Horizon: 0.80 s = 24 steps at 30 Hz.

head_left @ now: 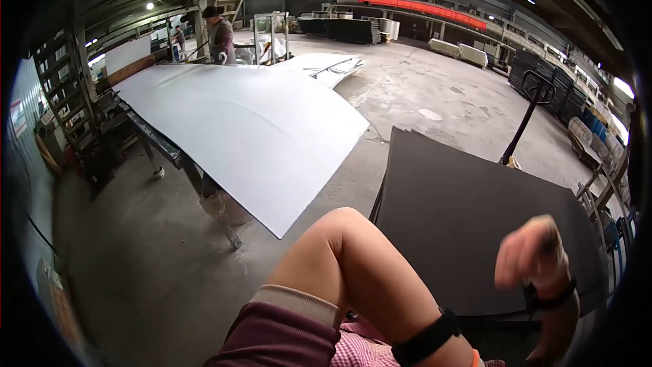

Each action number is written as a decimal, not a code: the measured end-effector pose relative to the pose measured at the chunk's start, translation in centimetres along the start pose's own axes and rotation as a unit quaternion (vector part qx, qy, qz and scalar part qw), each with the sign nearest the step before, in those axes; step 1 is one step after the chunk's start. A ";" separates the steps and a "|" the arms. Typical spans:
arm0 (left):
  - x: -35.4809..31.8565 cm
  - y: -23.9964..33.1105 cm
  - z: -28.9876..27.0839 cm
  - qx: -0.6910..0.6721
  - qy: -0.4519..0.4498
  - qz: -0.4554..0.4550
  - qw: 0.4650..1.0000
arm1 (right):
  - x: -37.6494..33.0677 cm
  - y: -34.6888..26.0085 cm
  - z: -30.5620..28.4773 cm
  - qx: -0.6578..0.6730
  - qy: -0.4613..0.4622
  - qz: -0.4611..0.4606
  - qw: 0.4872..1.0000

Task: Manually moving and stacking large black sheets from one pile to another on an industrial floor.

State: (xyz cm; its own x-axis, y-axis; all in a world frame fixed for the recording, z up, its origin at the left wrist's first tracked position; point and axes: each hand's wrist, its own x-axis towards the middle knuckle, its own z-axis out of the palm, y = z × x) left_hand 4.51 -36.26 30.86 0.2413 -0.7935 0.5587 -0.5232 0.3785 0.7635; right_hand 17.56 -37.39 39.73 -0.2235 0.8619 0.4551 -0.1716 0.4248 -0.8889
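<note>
Curling over the dark stack (pixel 455 231): right hand (pixel 530 251), blurred

Concrete floor (pixel 156 251) takes up most of the view, worn and patchy toward the far side.

White sheet (pixel 251 129) next, broad and slightly bowed. Long axis runs from far left to near right; one corner points toward the wearer, jutting past the frame of the steel table (pixel 163 143) beneath.

Dark stack of thin, flat sheets lies at front right, apart from the white sheet. Its far-left corner points away from the wearer; far edge slants down to the right. Long axis hard to judge: the lens bends the edges and an arm covers part of the left side.

Left arm (pixel 373 258) bent, elbow up, maroon sleeve (pixel 285 340). Left hand falls below the lower edge; cannot tell its state.

Right hand shows against the dark stack, fingers bent inward. Smeared; cannot tell whether they meet, grip or touch anything.

Farther off: black stacked sheets (pixel 346 30), a long red beam (pixel 421 10), a co-worker (pixel 221 37) beyond the white sheet, a black upright handle (pixel 526 119) behind the dark stack.

Smallest: black band (pixel 553 297) at the right wrist; red-and-white patch (pixel 18 115) on the left wall, any lettering too small to read.
</note>
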 end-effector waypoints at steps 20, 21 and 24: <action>-4.7 3.1 2.6 -0.159 -0.090 0.026 0.983 | -11.6 -2.4 -3.0 -0.287 0.483 0.335 0.757; -4.8 3.2 3.1 -0.161 -0.094 0.021 0.982 | -12.2 -2.4 -2.8 -0.289 0.481 0.329 0.760; -3.0 1.7 2.3 -0.161 -0.105 0.004 0.981 | -15.3 -1.2 -2.2 -0.266 0.487 0.319 0.768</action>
State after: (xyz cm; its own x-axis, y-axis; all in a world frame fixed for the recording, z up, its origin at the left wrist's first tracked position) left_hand 0.99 -34.30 29.72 0.0461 -0.8576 0.5123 -0.2306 0.4899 0.8408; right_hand 23.33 -50.45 33.71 0.7691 0.6300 -0.1071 0.1489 -0.3397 -0.9287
